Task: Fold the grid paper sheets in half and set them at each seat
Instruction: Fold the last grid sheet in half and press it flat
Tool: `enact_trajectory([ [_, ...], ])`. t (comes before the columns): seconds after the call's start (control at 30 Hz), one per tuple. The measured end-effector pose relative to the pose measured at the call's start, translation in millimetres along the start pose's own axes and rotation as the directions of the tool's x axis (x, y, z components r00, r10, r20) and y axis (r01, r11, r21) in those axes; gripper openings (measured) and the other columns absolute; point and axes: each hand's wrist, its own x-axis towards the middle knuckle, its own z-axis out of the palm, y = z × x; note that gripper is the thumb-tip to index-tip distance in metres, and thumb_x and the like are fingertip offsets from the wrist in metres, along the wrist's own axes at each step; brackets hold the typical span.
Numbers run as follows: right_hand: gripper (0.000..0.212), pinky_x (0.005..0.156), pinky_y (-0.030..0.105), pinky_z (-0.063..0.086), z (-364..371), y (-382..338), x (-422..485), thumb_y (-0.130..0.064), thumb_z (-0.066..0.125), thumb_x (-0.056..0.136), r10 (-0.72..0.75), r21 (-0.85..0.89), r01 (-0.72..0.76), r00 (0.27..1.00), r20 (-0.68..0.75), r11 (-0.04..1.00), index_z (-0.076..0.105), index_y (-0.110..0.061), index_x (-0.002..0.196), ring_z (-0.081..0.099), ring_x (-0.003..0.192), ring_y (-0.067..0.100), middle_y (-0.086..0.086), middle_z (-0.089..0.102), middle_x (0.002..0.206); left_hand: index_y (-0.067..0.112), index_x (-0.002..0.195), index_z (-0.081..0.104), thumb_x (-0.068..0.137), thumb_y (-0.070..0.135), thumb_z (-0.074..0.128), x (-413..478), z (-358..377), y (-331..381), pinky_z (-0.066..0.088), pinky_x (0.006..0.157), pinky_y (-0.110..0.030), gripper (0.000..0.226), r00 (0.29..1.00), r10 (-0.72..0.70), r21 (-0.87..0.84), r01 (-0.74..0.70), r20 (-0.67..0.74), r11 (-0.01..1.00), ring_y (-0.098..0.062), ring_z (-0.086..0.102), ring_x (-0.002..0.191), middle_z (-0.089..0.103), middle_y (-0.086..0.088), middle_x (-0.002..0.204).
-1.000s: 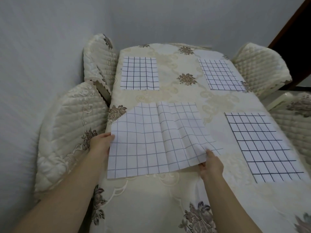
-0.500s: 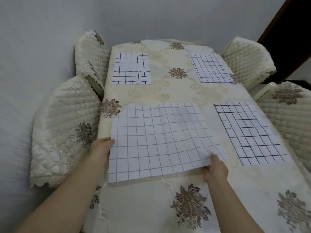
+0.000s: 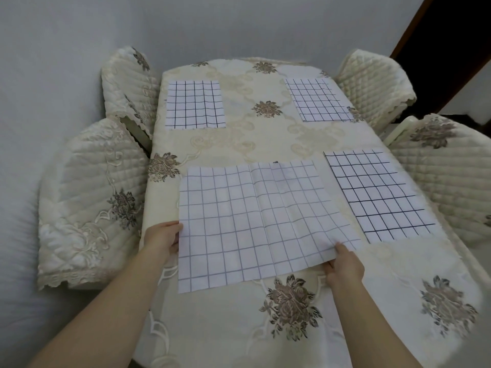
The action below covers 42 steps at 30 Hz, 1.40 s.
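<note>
1. Unfolded grid paper sheet (image 3: 255, 221): lies flat on the tabletop (image 3: 265, 139) in its near-left quarter, directly between the two hands.
2. Left hand (image 3: 162, 236): pinches the sheet's left short edge, about halfway along it.
3. Right hand (image 3: 345, 264): pinches the near right corner, thumb on top.
4. Governing relation: the sheet's long axis runs left to right, from one hand to the other. A faint centre crease runs away from the person. Halving it therefore likely means carrying one short edge across onto the other.
5. Seats already served: far-left folded sheet (image 3: 195, 104), far-right folded sheet (image 3: 317, 99), near-right folded sheet (image 3: 377, 195). The near-left chair (image 3: 87, 197) has none, and the left hand is nearer to it.
</note>
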Motion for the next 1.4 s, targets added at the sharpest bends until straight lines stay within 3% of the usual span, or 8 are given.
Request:
enact_trajectory([
  [0.3, 0.04, 0.092, 0.048, 0.053, -16, -7, 0, -0.016, 0.065, 0.089, -0.014, 0.139, 0.015, 1.0, -0.007, 0.99, 0.056, -0.003, 0.126, 0.063, 0.104, 0.03, 0.016, 0.063, 0.119, 0.0, 0.106, 0.06, 0.091, 0.005, 0.058, -16, -1, -14, 0.051, 0.066, -0.036, 0.016, 0.995, -0.072, -0.029, 0.074, 0.075, 0.997, -0.024, 0.061, 0.073, 0.064, -0.013, 0.083],
  [0.47, 0.007, 0.078, 0.034, 0.055, -20, -13, 1, -0.019, 0.066, 0.088, -0.131, 0.106, 0.131, 0.991, -0.001, 0.986, 0.068, -0.012, 0.086, 0.064, 0.081, 0.02, 0.006, 0.066, 0.088, -0.004, 0.102, 0.059, 0.091, 0.003, 0.056, -30, -12, -27, 0.052, 0.062, -0.036, 0.013, 0.982, -0.148, 0.041, 0.144, 0.113, 0.989, -0.025, 0.062, 0.074, 0.064, -0.013, 0.084],
  [0.6, 0.044, 0.051, 0.023, 0.03, -10, -12, -13, -0.026, 0.064, 0.088, -0.349, -0.074, 0.362, 0.926, 0.146, 0.929, 0.041, -0.02, 0.051, 0.029, 0.052, 0.011, -0.003, 0.031, 0.053, -0.002, 0.085, 0.061, 0.091, -0.001, 0.054, -41, -19, -37, 0.055, 0.041, -0.027, 0.009, 0.974, -0.172, 0.06, 0.165, 0.146, 0.985, -0.027, 0.061, 0.073, 0.064, -0.016, 0.083],
  [0.9, 0.045, 0.092, 0.046, 0.046, 16, 12, -66, -0.033, 0.064, 0.089, -0.436, -0.112, 0.574, 0.721, 0.538, 0.811, 0.06, 0.011, 0.093, 0.03, 0.096, 0.012, 0.03, 0.064, 0.084, -0.004, 0.102, 0.06, 0.091, -0.004, 0.052, -52, -21, -45, 0.053, 0.055, -0.035, 0.014, 0.975, -0.148, 0.028, 0.145, 0.167, 0.989, -0.027, 0.063, 0.076, 0.065, -0.016, 0.088],
  [0.97, 0.05, 0.093, 0.06, 0.037, 22, 17, -77, -0.033, 0.063, 0.09, -0.437, -0.12, 0.62, 0.664, 0.607, 0.775, 0.055, 0.017, 0.094, 0.055, 0.085, 0.051, 0.033, 0.059, 0.076, -0.004, 0.107, 0.06, 0.09, -0.004, 0.054, -53, -23, -47, 0.054, 0.054, -0.035, 0.018, 0.976, -0.152, 0.013, 0.152, 0.155, 0.988, -0.028, 0.063, 0.077, 0.066, -0.017, 0.09],
  [1.07, 0.051, 0.057, 0.024, 0.026, 34, 24, -94, -0.027, 0.061, 0.091, -0.418, -0.111, 0.667, 0.579, 0.7, 0.737, 0.042, 0.013, 0.066, 0.025, 0.054, 0.016, 0.007, 0.025, 0.058, -0.003, 0.105, 0.061, 0.09, -0.004, 0.055, -56, -26, -52, 0.055, 0.043, -0.027, 0.016, 0.977, -0.159, -0.018, 0.163, 0.14, 0.986, -0.027, 0.064, 0.076, 0.067, -0.016, 0.089],
  [1.3, 0.045, 0.053, 0.008, 0.03, 72, 52, -126, -0.017, 0.063, 0.091, -0.304, -0.132, 0.742, 0.422, 0.854, 0.658, 0.053, -0.028, 0.049, 0.037, 0.049, -0.005, -0.02, 0.04, 0.043, 0.002, 0.092, 0.061, 0.091, -0.003, 0.055, -62, -30, -54, 0.055, 0.055, -0.032, 0.008, 0.976, -0.169, -0.034, 0.175, 0.137, 0.984, -0.024, 0.061, 0.072, 0.064, -0.014, 0.082],
  [1.4, 0.016, 0.066, 0.006, 0.044, 82, 68, -133, -0.019, 0.064, 0.09, -0.267, -0.14, 0.773, 0.375, 0.888, 0.619, 0.076, -0.02, 0.081, 0.059, 0.067, -0.01, -0.027, 0.061, 0.059, 0.0, 0.103, 0.062, 0.091, -0.002, 0.055, -60, -34, -55, 0.056, 0.061, -0.035, 0.015, 0.972, -0.18, -0.061, 0.191, 0.148, 0.98, -0.027, 0.063, 0.079, 0.066, -0.016, 0.091],
])
